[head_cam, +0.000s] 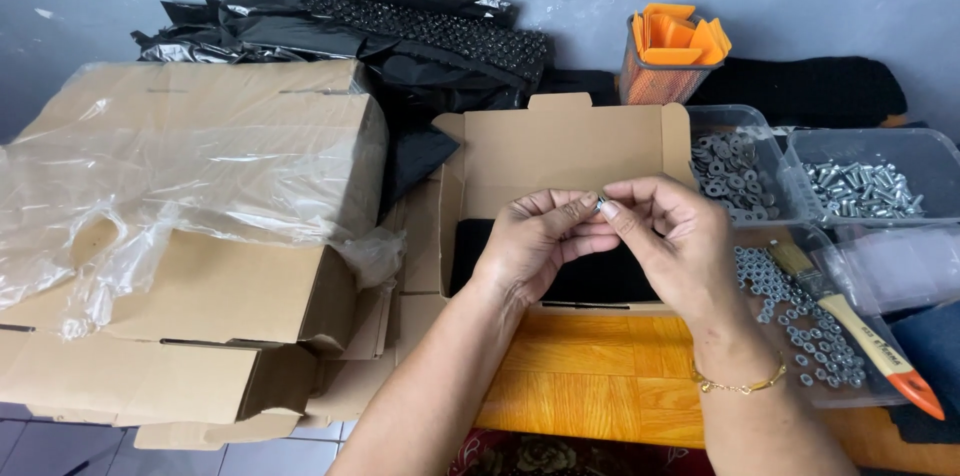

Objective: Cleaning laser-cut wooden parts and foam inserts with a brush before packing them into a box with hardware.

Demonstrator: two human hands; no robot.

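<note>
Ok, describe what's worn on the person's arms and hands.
Both forearms are bare, with no sleeves in view and no gloves on the left hand or right hand. The right wrist carries a thin gold-coloured chain bracelet. No rings or watch can be made out.

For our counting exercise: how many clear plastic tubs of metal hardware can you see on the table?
3: washer tub behind the right hand; bolt tub far right; nut tub in front, under the brush. Others may be hidden.
</note>
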